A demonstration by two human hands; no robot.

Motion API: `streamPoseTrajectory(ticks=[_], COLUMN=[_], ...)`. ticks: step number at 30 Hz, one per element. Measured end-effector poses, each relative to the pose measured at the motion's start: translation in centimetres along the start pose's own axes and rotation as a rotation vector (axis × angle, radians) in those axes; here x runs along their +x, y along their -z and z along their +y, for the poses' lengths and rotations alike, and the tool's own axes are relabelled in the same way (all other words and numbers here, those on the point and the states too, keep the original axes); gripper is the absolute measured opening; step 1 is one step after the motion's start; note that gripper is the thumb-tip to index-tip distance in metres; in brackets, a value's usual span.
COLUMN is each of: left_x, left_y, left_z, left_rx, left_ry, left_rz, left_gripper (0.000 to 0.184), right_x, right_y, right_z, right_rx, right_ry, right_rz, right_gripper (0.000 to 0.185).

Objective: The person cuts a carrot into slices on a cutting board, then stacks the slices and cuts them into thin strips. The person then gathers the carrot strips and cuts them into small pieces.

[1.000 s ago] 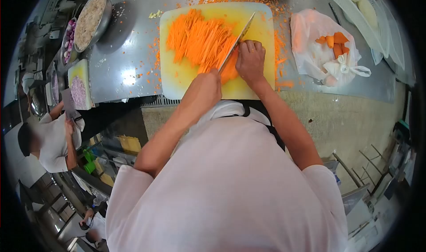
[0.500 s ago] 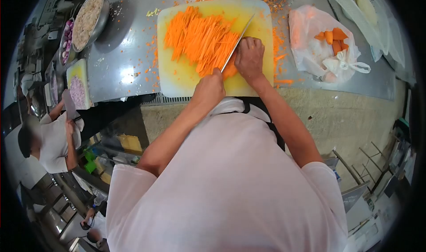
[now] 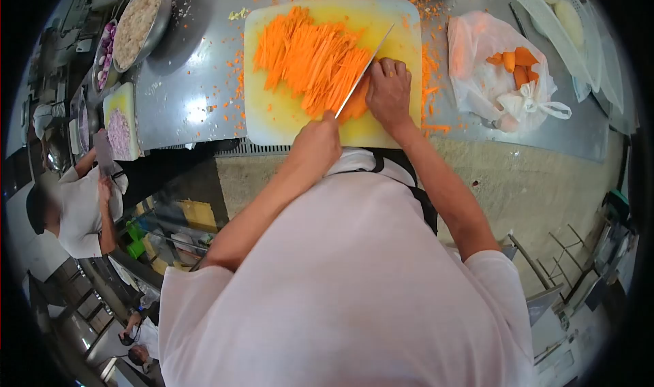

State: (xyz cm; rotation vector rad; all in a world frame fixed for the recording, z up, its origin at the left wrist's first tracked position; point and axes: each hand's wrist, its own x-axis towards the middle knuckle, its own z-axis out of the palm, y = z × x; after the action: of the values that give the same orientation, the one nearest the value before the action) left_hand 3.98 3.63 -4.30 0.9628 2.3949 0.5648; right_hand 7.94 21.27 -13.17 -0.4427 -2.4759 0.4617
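In the head view a large pile of carrot strips (image 3: 313,60) covers much of the yellowed cutting board (image 3: 272,125). My left hand (image 3: 317,142) is closed round the handle of a kitchen knife (image 3: 365,71), whose blade slants up and right along the pile's right side. Just right of the blade, my right hand (image 3: 389,93) has its fingers curled down over carrot at the pile's edge. Those fingertips and the carrot beneath them are partly hidden.
Carrot scraps litter the metal table (image 3: 184,107). At right lie a plastic bag (image 3: 470,73) with carrot pieces (image 3: 524,60) and a white basket (image 3: 545,19). A metal bowl (image 3: 139,22) stands at left. A co-worker (image 3: 85,210) chops at another board (image 3: 133,121).
Both hands and the knife remain at the pile's right side, with only slight shifts. The whole view has moved a little, and the co-worker at left has shifted slightly.
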Motion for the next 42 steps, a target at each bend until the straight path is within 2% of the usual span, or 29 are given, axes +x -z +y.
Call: streamPoseTrajectory(ticks=[3, 7, 10, 12, 16, 18, 21, 25, 27, 32, 35, 39, 42], left_x=[2.8, 0.4, -0.2, 1.8, 0.8, -0.6, 1.4, 0.5, -1.1, 1.8, 2.2, 1.8, -0.5], left_y=[-1.5, 2.5, 0.3, -1.8, 2.6, 2.1, -2.1, 2.4, 1.9, -1.9, -1.3, -1.1, 2.4], left_z=[0.2, 2.1, 0.9, -0.1, 2.7, 2.7, 0.0, 2.8, 2.7, 0.6, 0.5, 0.6, 3.4], left_rx=[0.001, -0.004, -0.016, -0.029, -0.021, -0.051, -0.002, -0.014, -0.041, -0.085, -0.101, -0.118, -0.102], left_ry=[0.012, -0.008, 0.105, -0.008, 0.001, 0.07, 0.003, 0.036, 0.05, -0.012, -0.022, -0.041, 0.024], left_rz=[0.034, -0.039, -0.065, 0.028, -0.03, -0.033, 0.02, -0.043, 0.015, 0.055, 0.089, 0.083, 0.042], left_gripper=[0.02, 0.02, 0.021, 0.019, 0.018, 0.018, 0.017, 0.018, 0.02, 0.023, 0.023, 0.023, 0.023], right_x=[0.3, 0.7, 0.0, 0.3, 0.9, 0.0, 0.5, 0.7, 0.1, 0.3, 0.5, 0.1, -0.2], right_y=[0.0, -0.2, -0.1, 0.0, -0.2, 0.0, -0.1, -0.3, -0.1, 0.3, 0.8, 0.7, 0.5], right_z=[0.4, 0.2, 0.2, 0.6, 0.2, 0.0, 0.5, 0.2, 0.1, 0.1, 0.5, 1.2, 1.3], right_rx=[0.023, 0.007, -0.015, -0.044, -0.009, -0.018, -0.022, -0.01, -0.029, 0.015, 0.037, 0.033, 0.04], right_ry=[0.017, 0.011, -0.014, -0.023, 0.012, -0.005, -0.014, -0.001, -0.012, -0.01, 0.023, 0.028, 0.044], right_rz=[0.027, 0.021, -0.02, -0.053, 0.02, 0.027, -0.014, 0.022, 0.019, 0.006, 0.069, -0.01, 0.021], right_gripper=[0.014, 0.014, 0.015, 0.016, 0.016, 0.016, 0.016, 0.015, 0.014, 0.012, 0.013, 0.015, 0.014])
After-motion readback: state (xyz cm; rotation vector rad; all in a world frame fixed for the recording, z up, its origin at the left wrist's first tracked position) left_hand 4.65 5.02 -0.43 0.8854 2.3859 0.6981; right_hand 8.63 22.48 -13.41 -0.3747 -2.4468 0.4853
